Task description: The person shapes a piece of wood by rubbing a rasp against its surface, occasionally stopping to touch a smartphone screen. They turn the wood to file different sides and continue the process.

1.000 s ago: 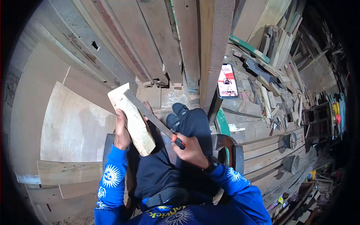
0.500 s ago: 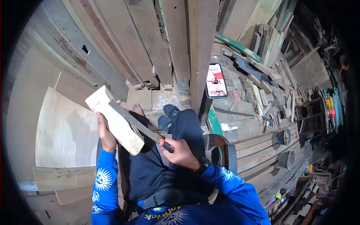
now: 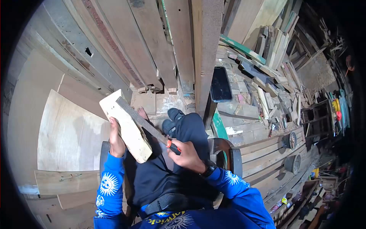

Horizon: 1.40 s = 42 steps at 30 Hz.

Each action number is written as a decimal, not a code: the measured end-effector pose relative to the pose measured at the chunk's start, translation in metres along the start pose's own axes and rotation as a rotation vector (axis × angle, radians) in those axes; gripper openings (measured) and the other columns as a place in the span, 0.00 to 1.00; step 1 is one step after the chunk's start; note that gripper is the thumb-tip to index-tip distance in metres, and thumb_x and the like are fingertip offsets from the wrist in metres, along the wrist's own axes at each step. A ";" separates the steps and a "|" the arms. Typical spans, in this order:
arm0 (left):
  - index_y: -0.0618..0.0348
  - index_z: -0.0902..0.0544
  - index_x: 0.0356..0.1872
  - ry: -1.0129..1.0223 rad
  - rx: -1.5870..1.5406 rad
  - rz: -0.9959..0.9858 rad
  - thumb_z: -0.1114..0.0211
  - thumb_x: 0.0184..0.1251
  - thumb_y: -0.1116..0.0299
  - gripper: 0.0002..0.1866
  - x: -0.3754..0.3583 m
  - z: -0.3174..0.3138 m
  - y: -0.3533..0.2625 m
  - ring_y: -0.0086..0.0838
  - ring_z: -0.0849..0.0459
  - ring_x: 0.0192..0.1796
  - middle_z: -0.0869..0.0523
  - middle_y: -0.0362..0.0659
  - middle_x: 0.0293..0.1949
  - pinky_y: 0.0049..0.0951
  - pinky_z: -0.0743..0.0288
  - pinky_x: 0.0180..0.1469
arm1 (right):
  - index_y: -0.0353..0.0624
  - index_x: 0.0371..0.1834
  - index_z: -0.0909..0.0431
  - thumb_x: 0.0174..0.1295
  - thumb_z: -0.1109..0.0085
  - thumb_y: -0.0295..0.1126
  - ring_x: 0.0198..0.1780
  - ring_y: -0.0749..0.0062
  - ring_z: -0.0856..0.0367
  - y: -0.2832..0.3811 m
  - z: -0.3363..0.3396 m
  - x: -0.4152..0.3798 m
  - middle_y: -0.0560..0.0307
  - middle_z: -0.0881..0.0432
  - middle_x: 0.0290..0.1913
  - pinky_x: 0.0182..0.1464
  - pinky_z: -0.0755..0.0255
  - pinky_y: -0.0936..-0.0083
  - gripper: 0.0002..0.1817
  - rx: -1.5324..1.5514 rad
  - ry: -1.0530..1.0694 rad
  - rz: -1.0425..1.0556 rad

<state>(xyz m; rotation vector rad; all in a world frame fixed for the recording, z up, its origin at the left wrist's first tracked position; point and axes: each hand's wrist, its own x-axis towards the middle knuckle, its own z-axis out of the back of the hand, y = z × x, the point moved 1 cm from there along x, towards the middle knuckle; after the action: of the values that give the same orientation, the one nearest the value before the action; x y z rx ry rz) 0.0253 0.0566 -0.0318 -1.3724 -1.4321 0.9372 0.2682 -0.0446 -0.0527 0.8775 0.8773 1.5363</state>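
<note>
A pale wooden block (image 3: 127,128) with rounded, shaped edges is tilted above my lap. My left hand (image 3: 116,139) grips it from the left side, the thumb showing along the edge and the other fingers hidden beneath. In my right hand (image 3: 187,155) is a rasp (image 3: 143,121) with a red and black handle. Its long grey blade lies along the right edge of the block, the tip close to the block's upper end. My fingers are wrapped round the handle.
Upright planks (image 3: 146,49) stand ahead. A phone (image 3: 221,86) with a dark screen is right of a wooden post (image 3: 207,53). Wood offcuts (image 3: 263,91) lie heaped to the right. Two round metal tins (image 3: 292,163) rest by the slats. Plywood sheets (image 3: 65,133) lean at left.
The block and my left hand have shifted right and slightly down. My right hand and the rasp have moved a little right with them. The phone screen has gone from lit to dark.
</note>
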 end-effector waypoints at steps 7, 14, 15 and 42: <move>0.64 0.34 0.75 0.127 -0.129 0.029 0.66 0.86 0.39 0.38 0.007 0.011 0.002 0.38 0.15 0.59 0.19 0.54 0.65 0.38 0.21 0.63 | 0.41 0.57 0.18 0.62 0.31 0.33 0.23 0.48 0.18 -0.005 -0.006 -0.005 0.45 0.21 0.21 0.26 0.27 0.61 0.20 0.071 0.009 0.087; 0.68 0.31 0.73 0.015 -0.117 0.020 0.66 0.84 0.36 0.42 0.005 -0.002 -0.008 0.34 0.19 0.64 0.19 0.52 0.64 0.35 0.27 0.69 | 0.39 0.45 0.18 0.61 0.31 0.31 0.25 0.47 0.17 -0.001 0.000 -0.003 0.44 0.22 0.23 0.27 0.27 0.64 0.12 -0.034 -0.016 0.086; 0.68 0.30 0.72 0.228 -0.188 0.029 0.67 0.84 0.35 0.42 0.007 0.008 -0.012 0.34 0.18 0.63 0.18 0.53 0.63 0.36 0.25 0.68 | 0.40 0.45 0.19 0.62 0.31 0.31 0.25 0.47 0.17 -0.002 -0.002 -0.005 0.44 0.23 0.23 0.27 0.27 0.63 0.12 0.016 -0.004 0.094; 0.70 0.31 0.72 0.105 0.027 0.098 0.70 0.80 0.30 0.48 0.000 -0.015 -0.006 0.41 0.12 0.48 0.14 0.57 0.48 0.40 0.16 0.54 | 0.40 0.46 0.19 0.62 0.32 0.30 0.22 0.52 0.19 0.005 0.000 -0.004 0.46 0.24 0.22 0.25 0.30 0.66 0.11 -0.013 0.007 0.035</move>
<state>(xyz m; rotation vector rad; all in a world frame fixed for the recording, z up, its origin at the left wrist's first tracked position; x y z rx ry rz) 0.0373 0.0547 -0.0216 -1.4612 -1.2792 0.9289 0.2664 -0.0486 -0.0491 0.8832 0.8603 1.5743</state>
